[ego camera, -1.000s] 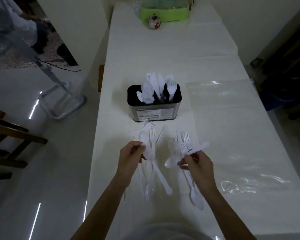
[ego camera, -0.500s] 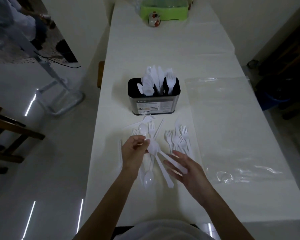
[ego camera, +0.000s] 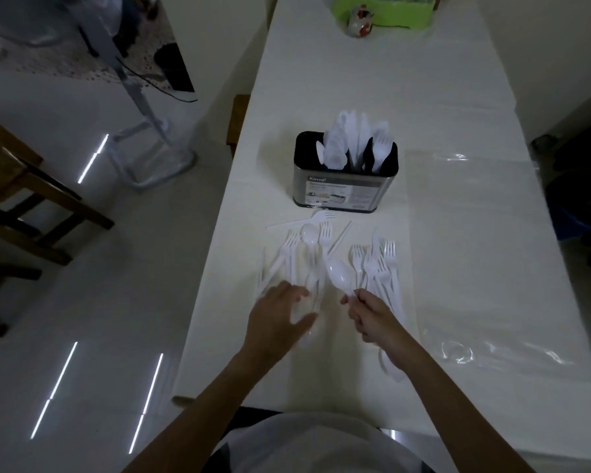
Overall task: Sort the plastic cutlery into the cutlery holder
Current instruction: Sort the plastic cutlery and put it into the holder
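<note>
**Counts on the bench**

One cutlery holder (ego camera: 345, 186) is seen, with three compartments filled with white pieces too crowded to be counted. Loose on the bench (ego camera: 458, 268), two fork groups are seen: roughly five on the right (ego camera: 381, 268), about four on the left (ego camera: 289, 245). At least three spoons are visible, one (ego camera: 337, 276) held. Two hands are seen: left (ego camera: 280, 319), right (ego camera: 376, 319).
</note>
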Action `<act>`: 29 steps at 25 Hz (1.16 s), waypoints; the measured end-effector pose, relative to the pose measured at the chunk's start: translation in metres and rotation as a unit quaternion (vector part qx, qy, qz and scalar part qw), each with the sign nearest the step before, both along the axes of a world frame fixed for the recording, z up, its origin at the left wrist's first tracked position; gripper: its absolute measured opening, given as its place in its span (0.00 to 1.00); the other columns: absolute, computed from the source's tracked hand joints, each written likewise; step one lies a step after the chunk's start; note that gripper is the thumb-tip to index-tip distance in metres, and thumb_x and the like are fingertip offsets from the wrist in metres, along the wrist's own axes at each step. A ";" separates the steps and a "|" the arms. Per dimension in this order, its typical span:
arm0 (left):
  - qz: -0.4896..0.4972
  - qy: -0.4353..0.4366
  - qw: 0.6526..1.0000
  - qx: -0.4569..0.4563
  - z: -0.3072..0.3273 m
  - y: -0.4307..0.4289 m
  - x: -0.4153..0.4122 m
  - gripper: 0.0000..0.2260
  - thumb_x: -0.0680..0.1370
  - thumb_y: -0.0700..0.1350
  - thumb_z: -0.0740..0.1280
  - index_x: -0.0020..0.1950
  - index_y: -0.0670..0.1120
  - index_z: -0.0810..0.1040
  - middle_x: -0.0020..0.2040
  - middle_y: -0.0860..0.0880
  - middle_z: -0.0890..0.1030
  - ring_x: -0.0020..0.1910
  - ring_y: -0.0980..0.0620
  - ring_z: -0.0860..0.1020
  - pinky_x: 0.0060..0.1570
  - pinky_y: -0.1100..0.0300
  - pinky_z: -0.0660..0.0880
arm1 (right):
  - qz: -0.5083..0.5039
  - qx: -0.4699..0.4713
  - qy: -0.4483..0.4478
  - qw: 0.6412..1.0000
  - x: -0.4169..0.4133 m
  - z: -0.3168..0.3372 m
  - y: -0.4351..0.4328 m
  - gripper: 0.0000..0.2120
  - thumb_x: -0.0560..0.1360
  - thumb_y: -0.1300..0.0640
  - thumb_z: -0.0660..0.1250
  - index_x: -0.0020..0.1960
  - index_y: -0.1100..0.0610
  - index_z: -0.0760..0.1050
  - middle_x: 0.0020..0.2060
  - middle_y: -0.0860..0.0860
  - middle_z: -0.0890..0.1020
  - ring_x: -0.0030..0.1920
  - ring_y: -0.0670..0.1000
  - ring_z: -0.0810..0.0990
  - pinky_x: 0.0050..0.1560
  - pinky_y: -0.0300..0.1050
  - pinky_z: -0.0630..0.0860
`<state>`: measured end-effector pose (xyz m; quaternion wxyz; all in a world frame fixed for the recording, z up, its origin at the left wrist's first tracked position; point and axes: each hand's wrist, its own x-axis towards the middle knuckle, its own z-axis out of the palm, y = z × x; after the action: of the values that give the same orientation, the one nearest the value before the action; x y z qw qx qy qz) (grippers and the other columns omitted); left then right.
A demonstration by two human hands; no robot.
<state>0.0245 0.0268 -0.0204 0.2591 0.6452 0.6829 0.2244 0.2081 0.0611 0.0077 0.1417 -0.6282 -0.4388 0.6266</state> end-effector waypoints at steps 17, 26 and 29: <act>-0.103 0.032 0.993 0.054 -0.019 -0.009 0.003 0.10 0.71 0.35 0.63 0.47 0.40 0.82 0.41 0.44 0.81 0.38 0.46 0.81 0.38 0.57 0.78 | 0.191 0.300 -0.143 0.924 -0.004 -0.026 0.007 0.10 0.81 0.55 0.55 0.51 0.54 0.75 0.42 0.45 0.81 0.37 0.38 0.78 0.37 0.34 0.72; 0.108 -0.220 0.968 -0.044 0.012 0.053 0.018 0.08 0.72 0.42 0.73 0.48 0.46 0.76 0.40 0.58 0.77 0.36 0.63 0.77 0.38 0.75 0.72 | 0.005 0.028 0.086 0.996 -0.012 -0.008 -0.023 0.12 0.82 0.55 0.53 0.46 0.56 0.73 0.27 0.45 0.72 0.26 0.44 0.68 0.27 0.36 0.65; 0.102 -0.269 0.955 -0.080 0.014 0.082 0.026 0.04 0.75 0.42 0.70 0.46 0.42 0.78 0.38 0.52 0.80 0.29 0.63 0.77 0.33 0.69 0.73 | -0.047 -0.026 0.132 0.990 -0.003 -0.005 -0.022 0.12 0.82 0.53 0.53 0.46 0.56 0.71 0.26 0.45 0.68 0.24 0.43 0.63 0.24 0.36 0.61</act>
<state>0.0501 0.1088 -0.0059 0.4597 0.4653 0.6658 0.3588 0.2049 0.0391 0.0032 0.2110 -0.5634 -0.3696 0.7081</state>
